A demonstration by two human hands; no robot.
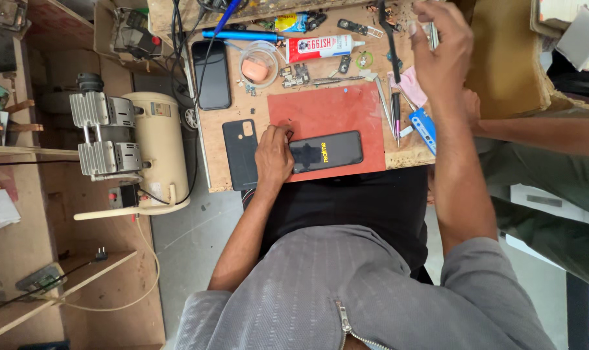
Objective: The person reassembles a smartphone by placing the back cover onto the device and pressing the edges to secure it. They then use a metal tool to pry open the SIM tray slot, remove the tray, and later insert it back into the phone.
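Observation:
A black phone point(330, 152) lies screen-down on a red mat point(327, 113) on the small wooden bench point(216, 149). My left hand point(273, 155) presses on the phone's left end, fingers curled over its edge. A black back cover point(239, 152) lies just left of that hand. My right hand point(440, 45) is raised over the bench's far right corner, fingers pinched on a thin silvery metal tool point(432, 34). Tweezers and thin picks point(392, 110) lie along the mat's right edge, below that hand.
Another black phone point(211, 74), a round pinkish container point(259, 68), a glue tube point(320, 46), a blue pen-like tool point(242, 34) and small parts crowd the bench's far side. A cream air compressor point(139, 149) stands left. Another person's arm point(541, 133) reaches in from the right.

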